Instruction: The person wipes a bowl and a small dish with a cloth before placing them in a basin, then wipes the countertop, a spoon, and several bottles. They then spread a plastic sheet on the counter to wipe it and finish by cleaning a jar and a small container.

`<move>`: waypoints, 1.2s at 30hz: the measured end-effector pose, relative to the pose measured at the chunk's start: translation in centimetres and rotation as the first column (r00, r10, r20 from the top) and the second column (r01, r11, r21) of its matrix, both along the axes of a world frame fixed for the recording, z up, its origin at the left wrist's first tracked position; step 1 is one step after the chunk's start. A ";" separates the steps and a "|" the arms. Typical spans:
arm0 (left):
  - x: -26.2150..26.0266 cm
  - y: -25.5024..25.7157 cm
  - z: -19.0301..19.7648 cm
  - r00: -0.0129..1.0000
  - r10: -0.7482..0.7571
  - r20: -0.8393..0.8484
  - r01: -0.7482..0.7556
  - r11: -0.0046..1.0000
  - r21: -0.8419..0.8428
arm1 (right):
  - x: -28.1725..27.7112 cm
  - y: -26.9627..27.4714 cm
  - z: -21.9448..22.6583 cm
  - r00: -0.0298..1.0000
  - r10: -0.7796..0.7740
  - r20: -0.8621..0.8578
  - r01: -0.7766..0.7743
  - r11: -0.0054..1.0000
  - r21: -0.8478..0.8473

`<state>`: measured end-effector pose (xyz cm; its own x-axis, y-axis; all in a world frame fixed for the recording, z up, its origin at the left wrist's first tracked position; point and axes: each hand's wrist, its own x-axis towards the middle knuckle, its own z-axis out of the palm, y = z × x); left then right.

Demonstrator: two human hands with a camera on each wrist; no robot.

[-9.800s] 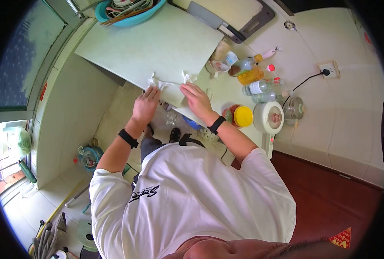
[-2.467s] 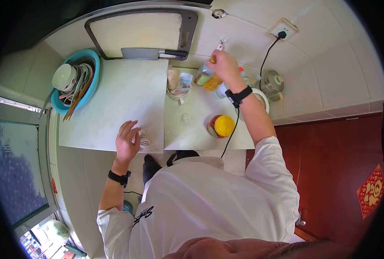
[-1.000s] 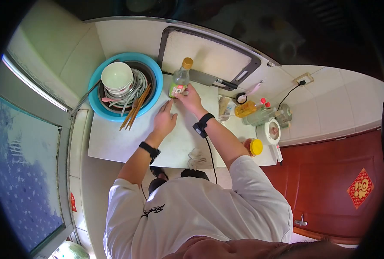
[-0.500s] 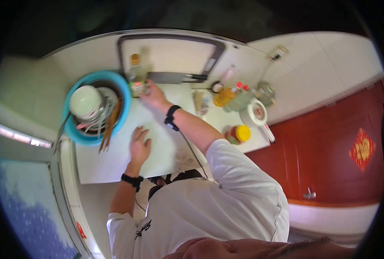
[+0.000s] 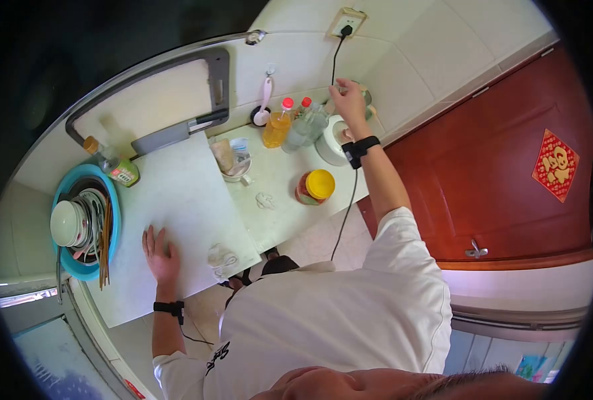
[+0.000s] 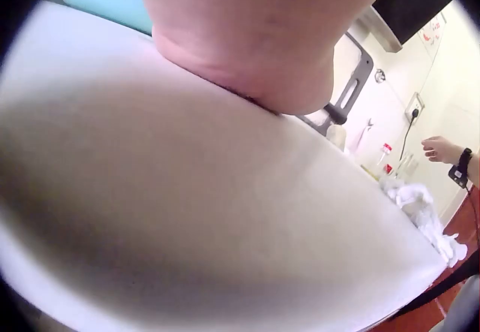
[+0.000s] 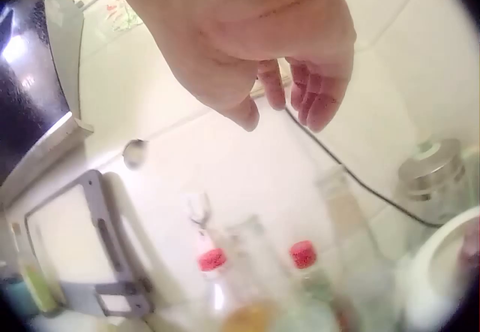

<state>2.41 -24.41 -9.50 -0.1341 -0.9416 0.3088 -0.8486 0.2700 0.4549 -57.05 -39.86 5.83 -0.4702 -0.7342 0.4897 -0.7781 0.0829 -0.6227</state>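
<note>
My left hand (image 5: 162,260) rests on the white tabletop (image 5: 176,180), fingers spread and holding nothing. To its right lies a crumpled white cloth (image 5: 223,260) near the front edge. My right hand (image 5: 350,103) is raised at the back right, by the glass bottles (image 5: 306,127) and a white round appliance (image 5: 334,141). In the right wrist view the fingers (image 7: 322,99) are loosely bent, nothing between them, above two red-capped bottles (image 7: 302,257). A gold-capped bottle with a green label (image 5: 124,171) stands at the back left, beside the blue basin (image 5: 115,233).
Bowls and chopsticks (image 5: 105,247) fill the basin. A cutting board (image 5: 156,100) and a cleaver (image 5: 163,139) lean on the back wall. An oil bottle (image 5: 277,130), a white mug (image 5: 238,175) and a yellow-lidded jar (image 5: 320,185) stand on the right-hand surface. A cable hangs from my right wrist.
My right hand carried the gold-capped bottle from the right-hand group to beside the basin, let go, and swung back right. My left hand drew back toward the front. Earlier both hands handled the white cloth.
</note>
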 end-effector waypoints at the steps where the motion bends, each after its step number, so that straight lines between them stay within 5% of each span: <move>1: -0.2 0.0 0.0 1.000 0.013 0.015 -0.012 1.000 -0.012 | -1.8 0.3 0.1 0.998 -0.025 -0.054 0.030 0.996 0.086; 5: -0.4 0.0 -0.1 0.996 0.023 0.086 -0.021 1.000 -0.017 | -4.6 0.1 -1.0 0.980 0.036 -0.196 0.012 0.971 0.239; 9: -0.7 0.0 -0.4 0.987 0.028 0.156 -0.020 0.999 -0.050 | -2.6 -0.9 -1.0 0.937 0.063 -0.342 -0.009 0.987 0.157; 12: -1.0 0.2 -0.2 0.975 0.044 0.216 -0.039 0.999 -0.025 | -1.6 -3.2 -0.2 0.924 0.218 -0.316 -0.183 0.974 0.135; 14: -1.3 0.2 0.2 0.965 0.050 0.257 -0.050 0.999 -0.007 | -1.4 -5.1 0.6 0.900 0.277 -0.337 -0.112 0.894 0.435; 15: -1.5 0.3 0.5 0.950 0.061 0.308 -0.066 0.998 0.005 | -1.7 -6.4 0.5 0.900 0.283 -0.333 -0.123 0.896 0.427; 17: -2.0 0.7 1.3 0.928 0.087 0.362 -0.096 0.995 0.008 | -2.1 -9.1 -1.1 0.828 0.474 -0.301 -0.111 0.664 0.740; 19: -3.2 2.4 2.5 0.943 0.231 0.241 -0.231 0.973 -0.027 | -2.2 -10.5 -2.9 0.785 0.539 -0.304 -0.122 0.617 0.777; 23: -3.2 6.6 2.4 0.945 0.285 0.164 -0.290 0.957 0.008 | -2.7 -12.5 -5.7 0.705 0.664 -0.248 -0.137 0.470 0.872; 31: -2.2 10.7 1.4 0.904 0.398 0.158 -0.414 0.907 0.081 | -1.5 -11.7 -5.9 0.628 0.635 -0.451 -0.125 0.654 0.746; 36: -1.7 10.1 1.5 0.917 0.374 0.138 -0.382 0.924 0.035 | -2.9 -11.5 -0.8 0.719 0.564 -0.406 -0.194 0.724 0.662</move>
